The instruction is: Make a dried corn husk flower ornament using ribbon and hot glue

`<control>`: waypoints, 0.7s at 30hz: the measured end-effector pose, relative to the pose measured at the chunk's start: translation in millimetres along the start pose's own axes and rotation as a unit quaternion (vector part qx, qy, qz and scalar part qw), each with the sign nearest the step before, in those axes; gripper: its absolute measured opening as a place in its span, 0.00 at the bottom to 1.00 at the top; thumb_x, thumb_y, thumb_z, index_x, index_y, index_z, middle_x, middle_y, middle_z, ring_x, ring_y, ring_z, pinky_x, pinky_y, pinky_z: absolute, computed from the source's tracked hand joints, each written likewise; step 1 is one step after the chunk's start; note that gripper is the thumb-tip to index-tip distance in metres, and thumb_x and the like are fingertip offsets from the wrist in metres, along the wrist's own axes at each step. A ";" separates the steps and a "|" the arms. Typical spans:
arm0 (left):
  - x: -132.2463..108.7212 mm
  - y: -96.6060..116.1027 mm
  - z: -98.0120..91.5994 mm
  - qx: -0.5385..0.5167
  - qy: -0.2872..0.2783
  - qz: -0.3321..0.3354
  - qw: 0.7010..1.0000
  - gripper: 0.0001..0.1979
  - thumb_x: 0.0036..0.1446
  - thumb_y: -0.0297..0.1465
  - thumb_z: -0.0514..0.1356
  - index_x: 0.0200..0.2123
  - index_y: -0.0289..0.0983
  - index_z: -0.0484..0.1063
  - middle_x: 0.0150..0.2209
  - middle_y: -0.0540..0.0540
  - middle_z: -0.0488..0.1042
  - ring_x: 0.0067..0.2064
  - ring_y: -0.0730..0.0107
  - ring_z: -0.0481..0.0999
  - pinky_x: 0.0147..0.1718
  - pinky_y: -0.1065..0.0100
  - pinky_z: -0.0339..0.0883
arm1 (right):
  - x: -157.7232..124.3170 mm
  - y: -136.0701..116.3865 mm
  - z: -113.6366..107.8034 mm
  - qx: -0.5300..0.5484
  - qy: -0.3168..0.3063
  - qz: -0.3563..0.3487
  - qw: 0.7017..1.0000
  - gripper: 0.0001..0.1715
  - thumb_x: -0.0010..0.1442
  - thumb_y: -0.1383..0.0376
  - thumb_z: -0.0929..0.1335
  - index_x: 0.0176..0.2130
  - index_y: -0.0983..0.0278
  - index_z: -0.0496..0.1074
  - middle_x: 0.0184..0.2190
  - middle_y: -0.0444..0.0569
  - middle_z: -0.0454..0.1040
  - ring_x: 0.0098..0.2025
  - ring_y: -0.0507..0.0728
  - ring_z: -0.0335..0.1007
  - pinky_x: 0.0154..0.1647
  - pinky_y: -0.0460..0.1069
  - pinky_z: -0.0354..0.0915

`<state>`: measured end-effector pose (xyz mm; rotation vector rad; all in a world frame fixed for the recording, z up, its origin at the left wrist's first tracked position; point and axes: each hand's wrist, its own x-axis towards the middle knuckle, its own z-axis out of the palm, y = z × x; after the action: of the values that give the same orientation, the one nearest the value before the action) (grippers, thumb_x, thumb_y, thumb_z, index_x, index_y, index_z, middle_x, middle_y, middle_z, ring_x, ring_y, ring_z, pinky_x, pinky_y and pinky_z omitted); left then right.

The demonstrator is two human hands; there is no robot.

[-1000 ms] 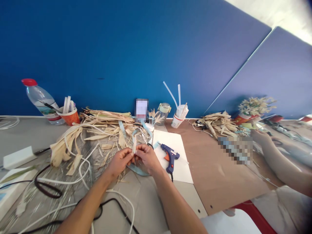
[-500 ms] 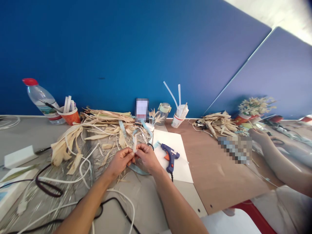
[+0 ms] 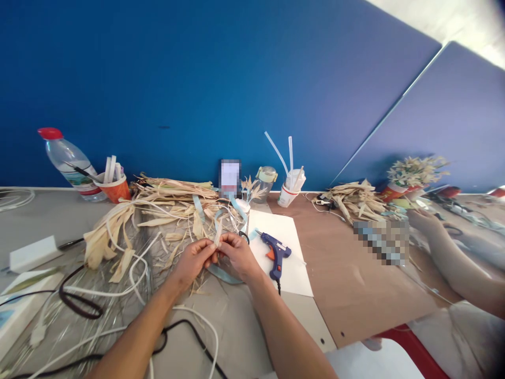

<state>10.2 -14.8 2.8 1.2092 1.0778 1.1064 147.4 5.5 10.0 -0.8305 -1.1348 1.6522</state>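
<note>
Between the fingertips of both hands stands a small pale strip, seemingly corn husk (image 3: 218, 230), upright with its lower end hidden by the fingers. My left hand (image 3: 196, 259) pinches it from the left, and my right hand (image 3: 237, 254) pinches it from the right, the two touching. Under and behind them lie light blue ribbon (image 3: 225, 274) and scraps of dried husk (image 3: 173, 237). Just right of my right hand, a blue glue gun (image 3: 277, 255) with an orange trigger rests on a white sheet (image 3: 302, 281).
Husk bundles (image 3: 173, 188), an orange cup (image 3: 114, 190), a tilted bottle (image 3: 69, 160), a phone (image 3: 230, 178) and a white cup (image 3: 288, 196) line the blue partition (image 3: 189, 89). White cables (image 3: 134, 279) cross the left side. A co-worker's arm (image 3: 453, 258) reaches in from the right.
Both hands keep their pinch at nearly the same place. The pale strip between them leans slightly more to the right at its top. The glue gun has not moved.
</note>
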 end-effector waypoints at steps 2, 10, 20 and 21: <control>-0.4 3.9 1.4 0.016 0.009 -0.003 1.000 0.15 0.52 0.40 0.58 0.21 0.36 0.68 0.19 0.51 0.68 0.20 0.77 0.60 0.20 0.72 0.53 | 0.0 -0.3 -0.2 0.001 0.007 0.004 1.000 0.07 0.47 0.64 0.71 0.24 0.65 0.69 0.16 0.39 0.66 0.20 0.47 0.58 0.23 0.44 0.54; 0.9 4.9 1.1 0.055 0.030 -0.003 0.998 0.14 0.50 0.39 0.58 0.19 0.37 0.65 0.16 0.53 0.64 0.19 0.77 0.56 0.20 0.72 0.50 | -0.2 -0.1 1.3 -0.007 0.028 0.023 0.999 0.06 0.45 0.64 0.71 0.24 0.65 0.70 0.16 0.39 0.65 0.18 0.47 0.56 0.21 0.44 0.53; 1.9 0.7 -1.5 0.089 0.056 0.034 0.994 0.13 0.52 0.38 0.57 0.20 0.38 0.65 0.18 0.54 0.64 0.22 0.74 0.61 0.24 0.71 0.55 | -2.0 -0.1 4.9 0.022 0.029 0.032 0.999 0.07 0.45 0.64 0.71 0.26 0.66 0.71 0.16 0.40 0.68 0.20 0.47 0.60 0.23 0.43 0.56; 2.0 0.0 -1.9 0.094 0.053 0.037 0.993 0.13 0.52 0.38 0.57 0.20 0.38 0.65 0.18 0.53 0.64 0.22 0.73 0.61 0.24 0.71 0.55 | -1.4 0.8 5.2 0.019 0.034 0.027 0.999 0.07 0.44 0.64 0.71 0.25 0.65 0.71 0.16 0.40 0.68 0.20 0.48 0.60 0.23 0.43 0.56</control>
<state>8.6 -12.6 2.7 1.3598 1.2489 1.1564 143.1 2.4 11.0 -0.8928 -1.0394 1.6731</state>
